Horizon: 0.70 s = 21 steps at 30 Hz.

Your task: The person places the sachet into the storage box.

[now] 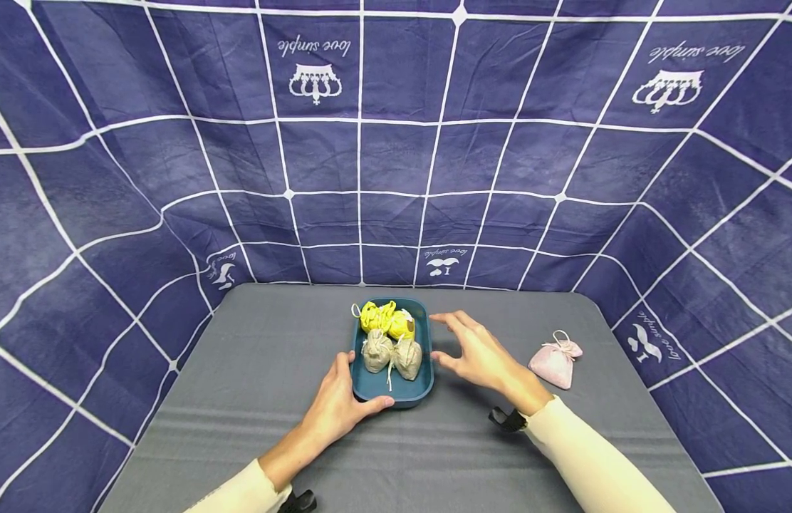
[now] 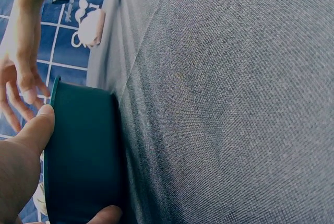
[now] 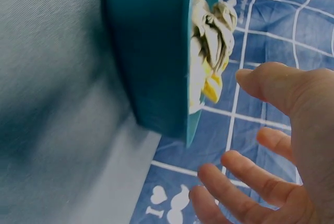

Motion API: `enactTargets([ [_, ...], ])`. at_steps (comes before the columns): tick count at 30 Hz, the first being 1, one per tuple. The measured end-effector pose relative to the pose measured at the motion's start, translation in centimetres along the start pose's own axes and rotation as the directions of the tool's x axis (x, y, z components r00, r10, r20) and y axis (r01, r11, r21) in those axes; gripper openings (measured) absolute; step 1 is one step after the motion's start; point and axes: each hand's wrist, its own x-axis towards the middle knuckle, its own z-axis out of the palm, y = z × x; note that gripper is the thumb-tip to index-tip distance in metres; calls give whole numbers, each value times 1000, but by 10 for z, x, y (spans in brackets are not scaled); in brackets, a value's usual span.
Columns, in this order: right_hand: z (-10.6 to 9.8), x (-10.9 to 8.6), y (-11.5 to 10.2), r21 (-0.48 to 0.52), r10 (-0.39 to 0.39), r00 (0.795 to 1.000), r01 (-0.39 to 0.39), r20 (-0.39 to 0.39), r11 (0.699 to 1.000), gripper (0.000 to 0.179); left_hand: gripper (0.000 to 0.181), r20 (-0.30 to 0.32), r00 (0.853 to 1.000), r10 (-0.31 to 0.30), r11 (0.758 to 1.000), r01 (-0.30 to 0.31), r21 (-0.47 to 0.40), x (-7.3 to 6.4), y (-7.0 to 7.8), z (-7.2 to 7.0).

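A teal open-topped storage box (image 1: 412, 392) stands on the grey cloth. Inside it, two yellow drawstring pouches (image 1: 375, 317) lie toward the far end, and two beige drawstring pouches (image 1: 407, 360) sit in front of them. My left hand (image 1: 335, 402) grips the box's near left corner, thumb on the near rim and fingers along the left side. The left wrist view shows that thumb (image 2: 39, 130) on the rim. My right hand (image 1: 479, 353) hovers beside the right wall, its fingers spread and apart from the box. In the right wrist view it holds nothing.
A pink drawstring pouch (image 1: 553, 365) lies on the grey cloth (image 1: 255, 356) to the right of my right hand. Blue curtain cloth (image 1: 396, 164) with white lines rises behind the table and along both sides.
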Motion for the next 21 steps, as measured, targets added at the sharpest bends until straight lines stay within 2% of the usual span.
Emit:
enactTargets([
  [13,-12,-30,35,-75,92,991,-100,-96,992,68,112,-1,1000,-7,1000,7,8,0,-1,1],
  [21,-21,-51,63,-122,101,981,-122,-168,985,65,114,-3,1000,-7,1000,7,13,-1,-1,2],
])
